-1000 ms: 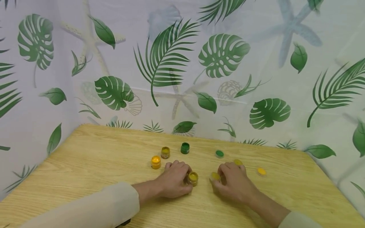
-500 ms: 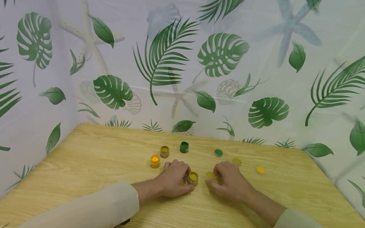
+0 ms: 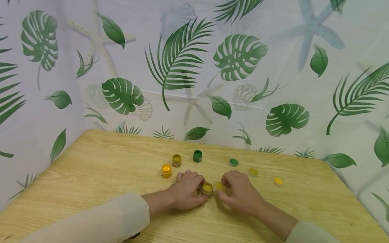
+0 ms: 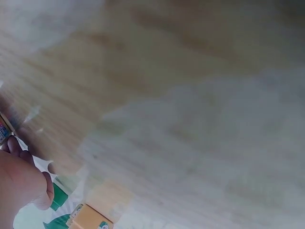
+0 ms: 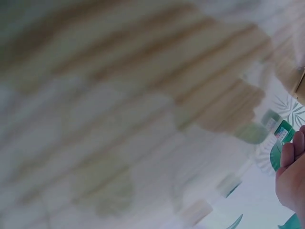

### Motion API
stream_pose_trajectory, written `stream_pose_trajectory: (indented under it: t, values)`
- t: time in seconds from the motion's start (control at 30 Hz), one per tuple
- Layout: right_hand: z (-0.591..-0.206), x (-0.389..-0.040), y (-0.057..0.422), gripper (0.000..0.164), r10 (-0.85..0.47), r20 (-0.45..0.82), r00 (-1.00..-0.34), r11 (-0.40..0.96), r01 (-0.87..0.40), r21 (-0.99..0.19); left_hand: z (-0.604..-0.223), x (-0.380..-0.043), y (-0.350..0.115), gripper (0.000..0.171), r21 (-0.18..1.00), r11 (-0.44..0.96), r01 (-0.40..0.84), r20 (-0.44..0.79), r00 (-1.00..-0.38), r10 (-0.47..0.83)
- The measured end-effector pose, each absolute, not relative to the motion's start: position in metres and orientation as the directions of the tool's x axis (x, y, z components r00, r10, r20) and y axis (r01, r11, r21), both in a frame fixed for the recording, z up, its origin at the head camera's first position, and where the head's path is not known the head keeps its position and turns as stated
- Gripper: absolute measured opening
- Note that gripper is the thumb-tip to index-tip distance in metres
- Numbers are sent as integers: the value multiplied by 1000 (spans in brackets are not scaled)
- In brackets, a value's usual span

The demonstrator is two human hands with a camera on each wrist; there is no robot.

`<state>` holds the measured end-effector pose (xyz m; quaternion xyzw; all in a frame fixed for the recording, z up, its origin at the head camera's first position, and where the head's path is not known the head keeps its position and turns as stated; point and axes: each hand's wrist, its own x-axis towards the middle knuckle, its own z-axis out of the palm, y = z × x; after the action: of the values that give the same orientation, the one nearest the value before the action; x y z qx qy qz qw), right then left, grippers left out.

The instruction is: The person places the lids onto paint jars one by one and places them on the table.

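My left hand [image 3: 187, 191] grips a small open paint jar [image 3: 207, 189] of dark yellow paint between thumb and fingers, low at the tabletop. Just right of that jar, my right hand [image 3: 241, 192] pinches a round yellowish lid [image 3: 219, 186] by its edge. A narrow gap shows between lid and jar. In the left wrist view, part of the left hand [image 4: 24, 183] appears at the lower left, with the jar's label [image 4: 5, 129] at the fingertips. The right wrist view has only the fingers of the right hand [image 5: 298, 143] at its right edge; the lid is hidden there.
Open jars of orange [image 3: 166, 171], olive-yellow [image 3: 176, 161] and green paint [image 3: 197, 156] stand behind and left of the left hand. Lids in green [image 3: 233, 162], olive [image 3: 253, 172] and orange [image 3: 278, 181] lie behind and right of the right hand. A leaf-patterned cloth [image 3: 188, 67] hangs behind the wooden table [image 3: 115, 158].
My right hand has slid left, bringing the yellowish lid up close to the held jar. The olive lid behind it shows more fully. My left hand has stayed on the jar.
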<state>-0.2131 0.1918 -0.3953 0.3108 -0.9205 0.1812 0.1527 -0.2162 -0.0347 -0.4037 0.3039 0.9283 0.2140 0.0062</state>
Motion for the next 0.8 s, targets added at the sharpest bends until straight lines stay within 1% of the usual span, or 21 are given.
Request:
stream_pose_trajectory:
  t: [0.17,0.5,0.7,0.8]
  values:
    - [-393,-212,186,18,-527,420,-739,735,-645,-211,-404,-216,-34,41,391,727,564,119,-815,568]
    - [-393,-215,173,20,-588,448,-674,721,-687,-87,-407,-217,-34,35,376,721,582,147,-806,574]
    - [-397,-217,171,19,-618,463,-635,692,-719,-63,-407,-217,-33,38,352,718,600,169,-796,582]
    - [-399,-217,171,19,-627,462,-627,685,-726,-56,-408,-218,-32,36,332,714,616,186,-785,591]
